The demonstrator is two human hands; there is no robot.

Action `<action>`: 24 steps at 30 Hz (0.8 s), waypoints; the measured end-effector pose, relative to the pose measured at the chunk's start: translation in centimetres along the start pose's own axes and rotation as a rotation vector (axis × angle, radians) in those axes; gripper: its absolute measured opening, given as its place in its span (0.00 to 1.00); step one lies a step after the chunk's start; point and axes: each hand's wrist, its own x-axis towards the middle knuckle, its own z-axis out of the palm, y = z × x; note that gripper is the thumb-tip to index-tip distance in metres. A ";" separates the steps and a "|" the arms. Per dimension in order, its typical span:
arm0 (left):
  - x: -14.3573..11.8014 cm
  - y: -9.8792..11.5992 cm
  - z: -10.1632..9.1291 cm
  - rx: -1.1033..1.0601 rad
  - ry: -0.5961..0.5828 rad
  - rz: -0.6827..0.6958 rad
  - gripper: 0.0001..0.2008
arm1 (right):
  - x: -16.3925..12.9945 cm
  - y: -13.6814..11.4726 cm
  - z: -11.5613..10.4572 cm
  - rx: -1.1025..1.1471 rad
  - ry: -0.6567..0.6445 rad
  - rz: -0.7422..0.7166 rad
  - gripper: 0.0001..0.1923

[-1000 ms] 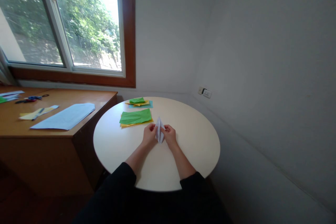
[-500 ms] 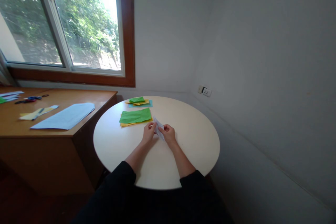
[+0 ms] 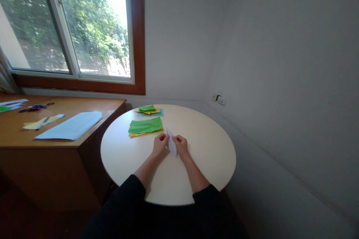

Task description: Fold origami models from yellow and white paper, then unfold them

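Note:
A small folded white paper (image 3: 171, 145) is held up between my two hands above the round white table (image 3: 207, 157). My left hand (image 3: 160, 144) pinches its left side, fingers closed. On the opposite side, my right hand (image 3: 181, 145) grips the paper between thumb and fingers. The paper narrows to points at its top and bottom. Just beyond my left hand lie green sheets (image 3: 146, 125) on top of yellow sheets (image 3: 137, 134). Parts of the folded paper are covered by my fingers.
Farther back on the round table is a smaller pile of green, yellow and blue paper (image 3: 150, 110). A wooden desk (image 3: 64, 104) at the left bears white sheets (image 3: 71, 127), a pen (image 3: 43, 123) on yellowish paper and scissors (image 3: 36, 107). A wall socket (image 3: 221, 100) sits behind.
The folded paper has turned more upright and shows a wider face, with its lower tip farther down. Both hands stay on it, with fingers slightly shifted. The view has tilted a little.

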 end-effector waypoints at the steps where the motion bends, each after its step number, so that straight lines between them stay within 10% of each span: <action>1: 0.0 0.1 0.0 0.004 0.003 0.004 0.10 | 0.0 0.0 0.0 -0.002 0.004 -0.005 0.15; 13: -0.2 0.8 -0.3 0.126 0.149 0.141 0.08 | -0.4 -0.4 -0.2 -0.358 0.214 -0.368 0.10; 24: -1.6 1.5 1.0 0.127 0.147 0.278 0.05 | -1.3 -1.5 0.3 -0.547 0.064 -0.507 0.07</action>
